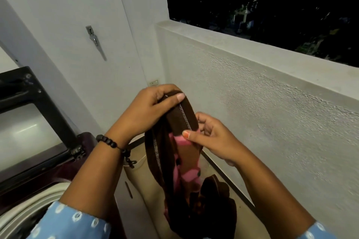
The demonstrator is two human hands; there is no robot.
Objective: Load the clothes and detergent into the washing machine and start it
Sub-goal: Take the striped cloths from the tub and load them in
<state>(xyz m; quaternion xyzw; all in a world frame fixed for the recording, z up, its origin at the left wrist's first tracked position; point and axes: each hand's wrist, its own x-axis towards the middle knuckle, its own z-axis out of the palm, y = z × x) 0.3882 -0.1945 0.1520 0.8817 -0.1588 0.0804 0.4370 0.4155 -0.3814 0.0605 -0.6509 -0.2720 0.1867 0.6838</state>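
At far left, one washing machine stood with its lid raised. Right of it, the left hand pinched the top hem of one brown-and-pink garment, which hung down between both hands; the right hand pinched its edge lower down.

Soft matt cloth with white stitching is seen in the brown-and-pink garment. Left of it, glossy glass in a dark shiny frame is shown by the washing machine lid. Right of the garment, the parapet wall is rough, matt plaster. Above-left, a metal latch is fixed on smooth painted wall.
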